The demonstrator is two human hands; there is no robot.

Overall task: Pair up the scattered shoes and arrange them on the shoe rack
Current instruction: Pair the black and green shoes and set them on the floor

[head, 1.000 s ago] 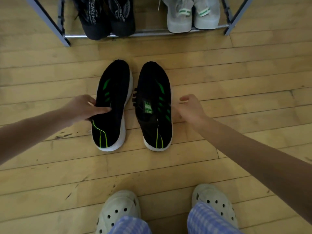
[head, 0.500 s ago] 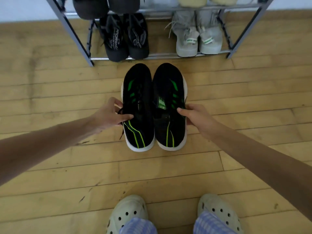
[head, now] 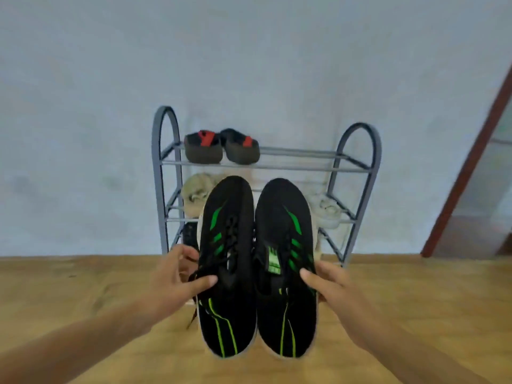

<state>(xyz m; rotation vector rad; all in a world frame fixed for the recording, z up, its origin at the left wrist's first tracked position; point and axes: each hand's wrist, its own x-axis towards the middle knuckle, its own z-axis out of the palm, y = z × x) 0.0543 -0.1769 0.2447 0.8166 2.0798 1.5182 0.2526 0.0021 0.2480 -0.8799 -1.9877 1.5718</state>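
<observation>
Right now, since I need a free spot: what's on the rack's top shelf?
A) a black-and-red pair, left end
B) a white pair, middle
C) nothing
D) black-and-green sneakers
A: a black-and-red pair sits at the left end of the shoe rack's top shelf.

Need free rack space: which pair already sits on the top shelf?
The dark pair with red straps, at the top shelf's left end. The beige shoes and the whitish shoes sit one shelf lower.
</observation>
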